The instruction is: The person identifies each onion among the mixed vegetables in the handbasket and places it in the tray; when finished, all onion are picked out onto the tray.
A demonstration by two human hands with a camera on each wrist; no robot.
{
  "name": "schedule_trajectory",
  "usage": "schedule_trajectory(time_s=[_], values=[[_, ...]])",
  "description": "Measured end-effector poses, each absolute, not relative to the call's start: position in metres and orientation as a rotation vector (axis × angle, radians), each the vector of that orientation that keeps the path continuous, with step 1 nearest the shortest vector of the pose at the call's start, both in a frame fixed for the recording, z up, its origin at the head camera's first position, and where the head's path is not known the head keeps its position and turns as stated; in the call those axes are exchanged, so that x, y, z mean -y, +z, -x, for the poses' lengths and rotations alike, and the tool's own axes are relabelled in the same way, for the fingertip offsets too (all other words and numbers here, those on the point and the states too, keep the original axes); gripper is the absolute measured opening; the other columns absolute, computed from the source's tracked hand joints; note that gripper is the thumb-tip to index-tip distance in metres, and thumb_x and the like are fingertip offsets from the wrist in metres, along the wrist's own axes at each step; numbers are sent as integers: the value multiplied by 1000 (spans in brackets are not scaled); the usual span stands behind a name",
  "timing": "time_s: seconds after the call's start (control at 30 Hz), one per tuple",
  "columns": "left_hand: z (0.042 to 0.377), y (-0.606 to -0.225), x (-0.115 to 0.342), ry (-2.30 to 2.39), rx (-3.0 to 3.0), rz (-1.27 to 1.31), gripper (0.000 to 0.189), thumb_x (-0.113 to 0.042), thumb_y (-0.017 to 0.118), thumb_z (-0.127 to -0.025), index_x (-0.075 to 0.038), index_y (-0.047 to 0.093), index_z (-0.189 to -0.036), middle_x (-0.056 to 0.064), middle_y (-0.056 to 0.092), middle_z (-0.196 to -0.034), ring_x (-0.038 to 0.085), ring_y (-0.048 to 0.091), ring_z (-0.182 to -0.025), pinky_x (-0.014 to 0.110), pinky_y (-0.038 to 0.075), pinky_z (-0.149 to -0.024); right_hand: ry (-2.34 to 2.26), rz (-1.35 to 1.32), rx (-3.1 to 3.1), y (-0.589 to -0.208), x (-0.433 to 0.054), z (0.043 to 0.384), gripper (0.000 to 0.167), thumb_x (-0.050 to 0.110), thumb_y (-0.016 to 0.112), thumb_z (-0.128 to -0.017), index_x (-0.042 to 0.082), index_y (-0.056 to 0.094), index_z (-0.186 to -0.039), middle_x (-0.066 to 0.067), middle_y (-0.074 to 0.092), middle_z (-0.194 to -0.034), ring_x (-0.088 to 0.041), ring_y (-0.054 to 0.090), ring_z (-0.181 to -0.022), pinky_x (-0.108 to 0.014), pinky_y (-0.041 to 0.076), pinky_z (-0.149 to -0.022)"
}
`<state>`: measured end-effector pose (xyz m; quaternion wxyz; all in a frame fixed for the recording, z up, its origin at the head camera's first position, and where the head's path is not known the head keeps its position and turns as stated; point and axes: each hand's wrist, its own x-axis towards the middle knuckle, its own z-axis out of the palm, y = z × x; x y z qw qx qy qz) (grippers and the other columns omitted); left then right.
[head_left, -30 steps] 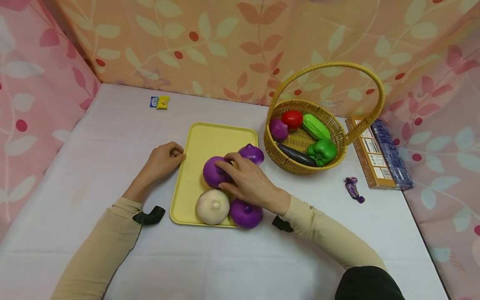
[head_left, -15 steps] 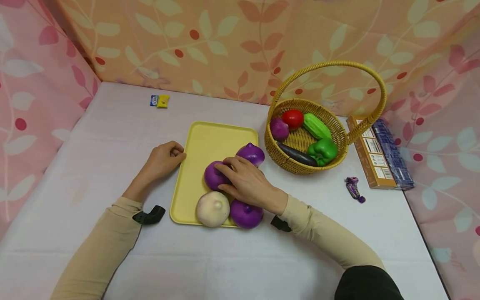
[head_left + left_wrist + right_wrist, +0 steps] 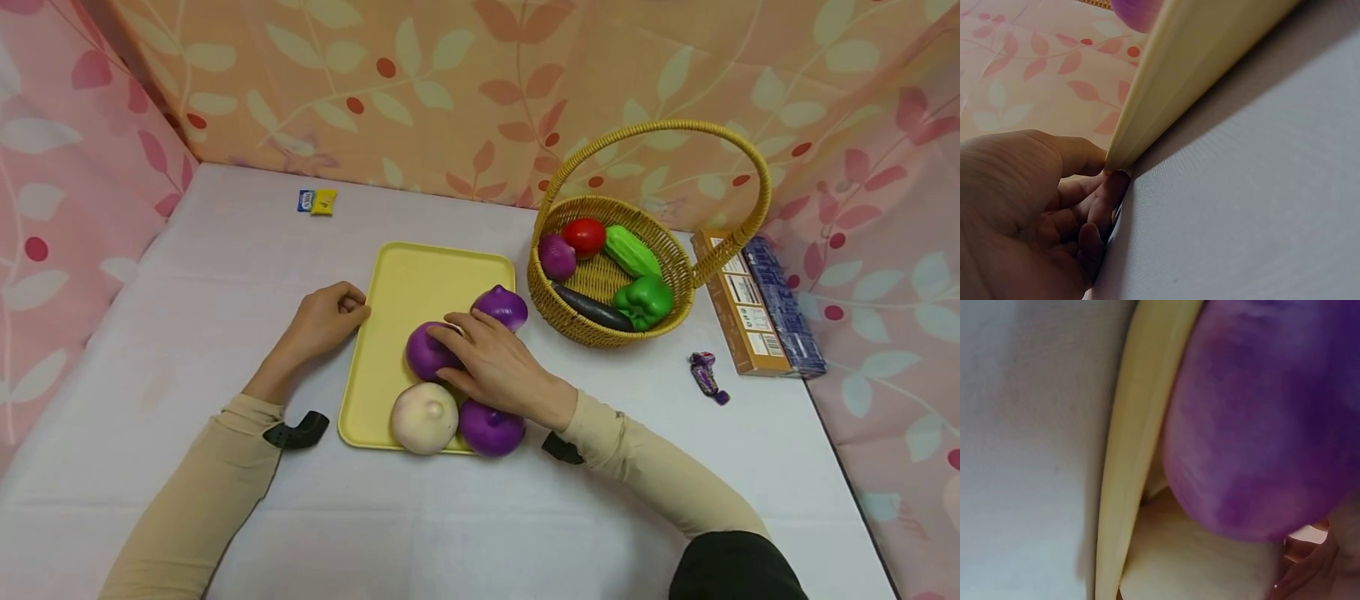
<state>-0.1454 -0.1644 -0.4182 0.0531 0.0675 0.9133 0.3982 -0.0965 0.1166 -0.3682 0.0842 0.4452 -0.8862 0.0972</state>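
Observation:
In the head view, my right hand [image 3: 501, 365] grips a purple onion [image 3: 429, 350] over the middle of a yellow tray [image 3: 412, 267]. A white onion [image 3: 424, 418] sits on the tray just in front of it. A second purple onion [image 3: 492, 429] lies at the tray's near right corner, and a third [image 3: 500, 307] at its right edge behind the hand. My left hand [image 3: 324, 321] pinches the tray's left rim. The left wrist view shows thumb and fingers at the rim [image 3: 1141, 106]. In the right wrist view, a purple onion [image 3: 1254, 425] hides most of the hand.
A wicker basket [image 3: 558, 321] with a tall handle stands right of the tray, holding a tomato, eggplant, green pepper and other vegetables. Beyond it lies a cardboard box [image 3: 742, 308]. A purple-wrapped candy [image 3: 707, 377] is nearer. Two small packets [image 3: 317, 202] lie at the back left.
My right hand and the purple onion in it have shifted slightly toward me and down onto the tray. My left hand has stayed at the tray's rim.

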Motion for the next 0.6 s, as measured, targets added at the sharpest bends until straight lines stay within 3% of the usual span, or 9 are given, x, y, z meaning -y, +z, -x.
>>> schedule_trajectory(time_s=[0.23,0.37,0.6], values=[[146,-418,165,1210,-2779,-206,27,-20,56,-95,1,64,-109,14,67,-96,22,58,-86,31,42,-78,417,-1223,2556,-351,-131,105,44,27,67,-92,7,58,-130,-17,60,-129,-29,58,-118,-43,45,-103],[146,-419,165,1207,-2784,-207,27,-20,55,-95,1,64,-109,15,67,-97,22,58,-86,31,42,-78,525,-1037,2509,-339,-149,122,42,22,67,-91,4,59,-128,-19,59,-129,-33,58,-115,-46,46,-99],[146,-420,165,1211,-2778,-207,28,-20,55,-94,1,64,-110,15,67,-97,23,58,-87,31,42,-78,715,-597,2546,-337,-193,167,44,17,66,-91,1,56,-131,-23,53,-133,-37,51,-124,-51,41,-104]])
